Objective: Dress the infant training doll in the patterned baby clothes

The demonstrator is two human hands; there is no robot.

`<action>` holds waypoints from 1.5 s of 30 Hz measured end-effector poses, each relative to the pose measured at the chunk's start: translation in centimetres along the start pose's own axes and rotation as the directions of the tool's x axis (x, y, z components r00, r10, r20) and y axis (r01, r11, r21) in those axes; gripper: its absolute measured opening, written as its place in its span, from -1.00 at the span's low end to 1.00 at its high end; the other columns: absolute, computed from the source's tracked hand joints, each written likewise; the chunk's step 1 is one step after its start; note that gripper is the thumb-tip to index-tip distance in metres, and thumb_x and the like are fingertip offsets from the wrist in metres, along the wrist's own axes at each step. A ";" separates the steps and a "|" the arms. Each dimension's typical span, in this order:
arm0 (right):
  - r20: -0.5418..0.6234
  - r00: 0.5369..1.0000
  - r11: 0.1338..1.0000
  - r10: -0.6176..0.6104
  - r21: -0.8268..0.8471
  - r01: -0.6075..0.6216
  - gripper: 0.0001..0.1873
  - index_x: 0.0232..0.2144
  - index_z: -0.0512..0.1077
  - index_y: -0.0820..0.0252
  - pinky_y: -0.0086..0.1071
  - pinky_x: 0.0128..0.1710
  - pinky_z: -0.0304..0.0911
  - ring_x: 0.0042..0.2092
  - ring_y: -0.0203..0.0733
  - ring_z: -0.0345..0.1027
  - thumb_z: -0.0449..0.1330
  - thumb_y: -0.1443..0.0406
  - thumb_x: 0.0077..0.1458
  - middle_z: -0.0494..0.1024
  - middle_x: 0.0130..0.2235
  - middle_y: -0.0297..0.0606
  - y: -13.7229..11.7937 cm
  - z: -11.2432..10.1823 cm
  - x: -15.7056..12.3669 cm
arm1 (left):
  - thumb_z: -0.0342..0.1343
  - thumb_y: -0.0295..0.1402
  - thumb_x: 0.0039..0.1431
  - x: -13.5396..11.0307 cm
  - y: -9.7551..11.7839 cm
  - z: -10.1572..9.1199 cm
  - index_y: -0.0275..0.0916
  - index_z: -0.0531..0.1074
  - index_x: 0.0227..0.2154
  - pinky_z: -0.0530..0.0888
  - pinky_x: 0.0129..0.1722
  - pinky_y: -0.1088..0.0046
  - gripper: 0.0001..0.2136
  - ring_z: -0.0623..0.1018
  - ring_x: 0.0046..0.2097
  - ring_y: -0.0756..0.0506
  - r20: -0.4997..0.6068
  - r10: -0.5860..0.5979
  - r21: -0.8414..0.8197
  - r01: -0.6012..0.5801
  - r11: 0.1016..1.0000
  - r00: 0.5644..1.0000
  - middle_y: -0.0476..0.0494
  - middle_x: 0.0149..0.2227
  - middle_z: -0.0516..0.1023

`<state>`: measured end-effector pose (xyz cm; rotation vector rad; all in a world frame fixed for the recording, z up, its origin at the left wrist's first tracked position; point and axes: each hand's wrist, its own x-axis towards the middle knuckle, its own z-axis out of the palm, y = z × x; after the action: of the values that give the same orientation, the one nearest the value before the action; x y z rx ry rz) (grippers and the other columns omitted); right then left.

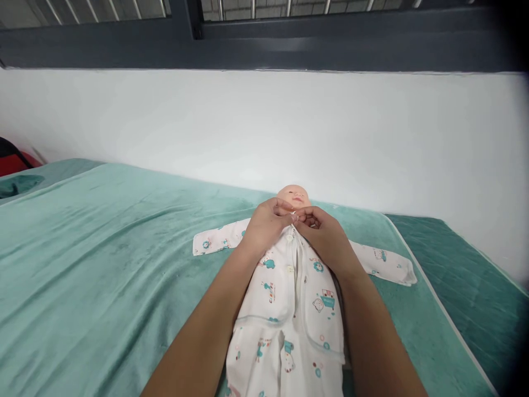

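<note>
A baby doll lies on its back, with its head toward the wall. It wears a white printed baby jacket, whose sleeves stretch out to both sides. The jacket's front is parted below the collar, and pale buttons run down one edge. Just under the doll's chin, my left hand pinches one side of the collar. Close beside it, fingertips nearly touching, my right hand pinches the other side. The fingers partly hide the collar. White printed baby trousers cover the lower body.
A light green blanket with soft folds lies under the doll. Darker green bedding shows at the right. Behind stands a white wall below a dark window frame. A red and black item sits at the far left.
</note>
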<state>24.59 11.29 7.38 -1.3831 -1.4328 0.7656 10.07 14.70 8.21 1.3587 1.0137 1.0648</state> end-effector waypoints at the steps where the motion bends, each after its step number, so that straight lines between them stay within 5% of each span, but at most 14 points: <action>1: 0.007 1.000 1.000 0.008 0.019 -0.008 -0.79 -0.28 0.48 0.12 -0.35 -0.28 0.19 -0.34 -0.27 0.28 0.24 0.17 0.03 0.47 -0.34 -0.35 0.0 0.0 0.0 | 0.29 -0.33 0.01 0.0 0.0 0.0 -0.25 0.44 -0.24 0.42 -0.25 0.43 -0.75 0.55 -0.31 -0.04 -0.002 -0.001 0.006 0.001 1.000 1.000 -0.08 -0.35 0.57; 18: -0.026 0.998 0.997 0.051 -0.051 -0.053 -0.78 -0.25 0.40 0.10 -0.40 -0.38 0.11 -0.44 -0.34 0.16 0.18 0.27 -0.04 0.37 -0.39 -0.45 -0.5 0.3 -0.1 | 0.18 -0.57 -0.05 0.0 0.2 -0.3 -0.24 0.48 -0.24 0.41 -0.26 0.46 -0.74 0.51 -0.32 0.01 0.041 -0.019 0.036 0.017 0.999 0.999 -0.08 -0.29 0.55; 27: -0.024 0.998 0.996 0.061 -0.058 -0.062 -0.77 -0.24 0.42 0.08 -0.39 -0.37 0.11 -0.43 -0.30 0.20 0.17 0.25 -0.02 0.41 -0.39 -0.43 -0.2 0.3 -0.1 | 0.15 -0.41 0.06 -0.4 0.3 -0.7 -0.17 0.55 -0.21 0.37 -0.29 0.49 -0.78 0.49 -0.29 -0.01 0.090 0.052 0.238 -0.073 0.969 0.995 -0.05 -0.28 0.56; 31: -0.131 0.989 0.997 0.063 -0.025 -0.066 -0.82 -0.32 0.46 0.13 -0.38 -0.40 0.09 -0.44 -0.28 0.18 0.16 0.18 0.04 0.43 -0.44 -0.39 0.0 0.3 -0.1 | 0.12 -0.35 0.09 -0.5 0.5 -0.9 -0.13 0.55 -0.17 0.32 -0.37 0.50 -0.76 0.42 -0.35 0.01 0.113 0.091 0.317 -0.123 0.941 0.989 -0.01 -0.33 0.51; 45: -0.229 0.973 0.992 -0.007 -0.124 -0.022 -0.66 -0.61 0.32 0.14 -0.37 -0.45 0.00 -0.48 -0.29 0.05 0.13 0.12 0.12 0.22 -0.59 -0.43 -0.2 0.4 -0.3 | 0.06 -0.41 0.15 -0.6 0.5 -0.6 -0.15 0.61 -0.25 0.43 -0.04 0.43 -0.78 0.54 -0.05 -0.09 0.108 0.186 0.342 -0.212 0.915 0.977 -0.06 -0.05 0.60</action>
<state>24.08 11.03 7.40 -1.5216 -1.3122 0.5078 9.31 14.23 8.68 1.8131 1.0621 1.0028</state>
